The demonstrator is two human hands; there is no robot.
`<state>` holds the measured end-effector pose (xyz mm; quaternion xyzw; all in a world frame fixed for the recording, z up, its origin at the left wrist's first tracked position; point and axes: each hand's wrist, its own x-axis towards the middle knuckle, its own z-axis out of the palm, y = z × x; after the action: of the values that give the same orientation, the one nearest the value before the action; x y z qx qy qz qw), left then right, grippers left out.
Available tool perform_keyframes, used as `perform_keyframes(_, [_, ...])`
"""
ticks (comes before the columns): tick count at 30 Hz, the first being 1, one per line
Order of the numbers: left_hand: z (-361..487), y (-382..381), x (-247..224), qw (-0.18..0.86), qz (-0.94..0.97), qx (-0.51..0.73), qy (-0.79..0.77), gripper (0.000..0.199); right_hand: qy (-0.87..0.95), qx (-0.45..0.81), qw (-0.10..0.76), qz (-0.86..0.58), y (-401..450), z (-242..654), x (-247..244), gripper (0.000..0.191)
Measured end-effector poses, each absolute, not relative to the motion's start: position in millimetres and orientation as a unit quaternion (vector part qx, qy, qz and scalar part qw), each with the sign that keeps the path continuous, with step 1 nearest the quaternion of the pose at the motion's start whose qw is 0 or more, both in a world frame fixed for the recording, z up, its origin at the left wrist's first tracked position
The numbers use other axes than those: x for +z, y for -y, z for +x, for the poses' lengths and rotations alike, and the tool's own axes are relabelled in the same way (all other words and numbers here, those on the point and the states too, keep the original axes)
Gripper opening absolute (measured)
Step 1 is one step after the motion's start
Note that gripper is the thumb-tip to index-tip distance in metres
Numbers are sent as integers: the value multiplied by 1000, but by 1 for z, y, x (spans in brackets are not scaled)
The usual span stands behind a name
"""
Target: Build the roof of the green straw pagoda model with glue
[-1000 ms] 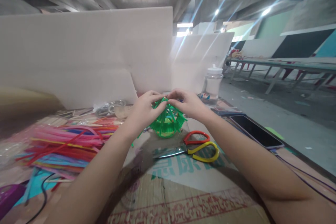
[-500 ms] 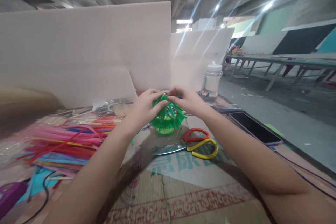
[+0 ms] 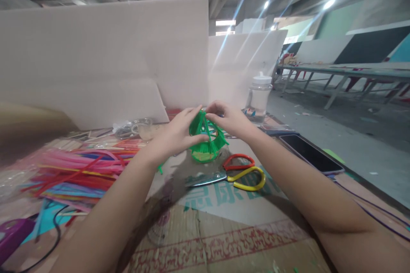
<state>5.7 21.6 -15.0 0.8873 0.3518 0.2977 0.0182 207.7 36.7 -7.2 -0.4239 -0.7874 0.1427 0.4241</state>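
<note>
A green cone-shaped craft piece (image 3: 205, 149), made of fuzzy strips that meet at a peak, stands on the cardboard between my hands. My left hand (image 3: 181, 132) wraps its left side, thumb laid across the front and fingers up by the peak. Against the upper right side, my right hand (image 3: 226, 117) pinches near the top with thumb and bent fingers. Gaps between the strips show in front. Just below lies a pair of scissors (image 3: 238, 172) with one red and one yellow handle, blades pointing left.
Colourful pipe cleaners (image 3: 77, 170) are heaped at left, near a purple tool (image 3: 14, 236) with a black cord. A phone (image 3: 310, 153) lies at right, behind it a clear bottle (image 3: 259, 98). White boards (image 3: 128, 51) stand at the back. Printed cardboard (image 3: 224, 239) covers the front.
My left thumb has moved down from near the peak to the middle of the green piece, and the left fingers have straightened upward. My right hand stays near the top.
</note>
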Motion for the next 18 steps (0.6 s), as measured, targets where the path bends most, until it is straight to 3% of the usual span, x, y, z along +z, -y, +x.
perform_keyframes(3, [5, -22, -20, 15, 893, 267, -362, 91, 783, 150, 426, -428, -40, 210, -8, 8])
perform_keyframes(13, [8, -31, -25, -22, 892, 268, -362, 80, 782, 150, 427, -429, -42, 210, -9, 9])
perform_keyframes(18, [-1, -27, -18, 42, 887, 282, -362, 82, 769, 146, 439, -441, -45, 220, -4, 15])
